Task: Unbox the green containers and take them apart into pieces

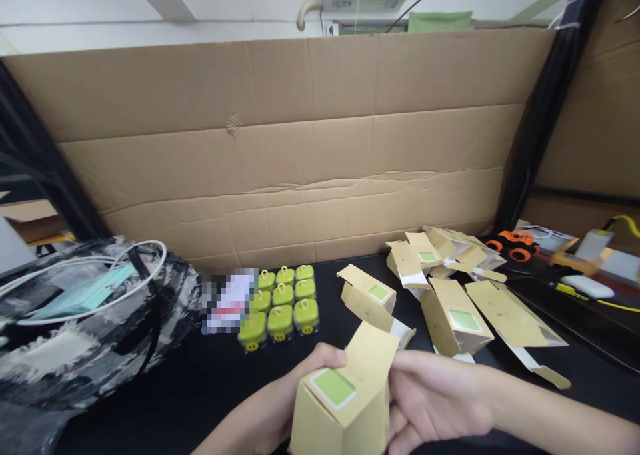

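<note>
A small tan cardboard box (345, 402) with a green window sits low in the middle of the view, its top flap raised. My left hand (295, 382) grips its left side, thumb over the upper edge. On the box's right side my right hand (435, 402) holds it with the fingers curled behind. Just beyond my hands, several green toy pieces with yellow loops (280, 305) stand in rows on the black table (200, 375).
Several flat and half-folded tan boxes (453, 288) lie at the right. A black plastic bag with a white cable and a teal box (90, 308) fills the left. A tall cardboard sheet (300, 148) walls the back. An orange toy car (513, 245) stands far right.
</note>
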Motion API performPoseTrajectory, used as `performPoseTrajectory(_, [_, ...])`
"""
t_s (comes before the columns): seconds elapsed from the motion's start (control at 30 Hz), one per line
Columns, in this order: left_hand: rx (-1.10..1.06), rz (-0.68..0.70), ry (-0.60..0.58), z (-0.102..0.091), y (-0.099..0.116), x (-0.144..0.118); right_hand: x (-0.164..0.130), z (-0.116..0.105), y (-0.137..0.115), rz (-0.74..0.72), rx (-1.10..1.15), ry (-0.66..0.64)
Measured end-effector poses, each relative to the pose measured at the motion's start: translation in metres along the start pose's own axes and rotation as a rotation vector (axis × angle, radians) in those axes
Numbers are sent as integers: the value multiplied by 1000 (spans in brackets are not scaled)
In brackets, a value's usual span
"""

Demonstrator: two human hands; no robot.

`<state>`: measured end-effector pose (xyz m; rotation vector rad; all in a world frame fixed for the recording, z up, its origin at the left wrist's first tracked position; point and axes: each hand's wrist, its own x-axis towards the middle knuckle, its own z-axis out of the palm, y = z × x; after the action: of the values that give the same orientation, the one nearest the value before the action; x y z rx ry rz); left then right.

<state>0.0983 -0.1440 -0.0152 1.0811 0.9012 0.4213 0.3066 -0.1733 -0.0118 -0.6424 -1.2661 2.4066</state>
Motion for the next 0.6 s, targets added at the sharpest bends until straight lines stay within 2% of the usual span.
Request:
performPoseTrajectory(0.07, [-102,110,-7,5,4,-3,-2,0,-5,-122,-75,124])
performPoseTrajectory(0.13, [-124,301,-29,10,5,-4,-5,-2,-17,-286,-246,322])
performPoseTrajectory(0.2, [20,509,-14,15,3,-5,-6,-8,-37,-414,-553,518])
performPoseTrajectory(0.27, [282,653,55,19,-1,-5,-1,-18,-61,-470,-963,651])
performPoseTrajectory(0.33, [520,694,110,20,-7,-2,14,-30,-83,-475,-1320,699])
performPoseTrajectory(0.37, [598,689,119,20,-10,-1,25,-37,-92,-468,-1415,703])
performPoseTrajectory(0.5, [743,647,112,16,-17,4,74,-64,-105,-368,-1620,625])
performPoseTrajectory(0.6, [779,642,80,14,-17,4,92,-74,-104,-296,-1734,573])
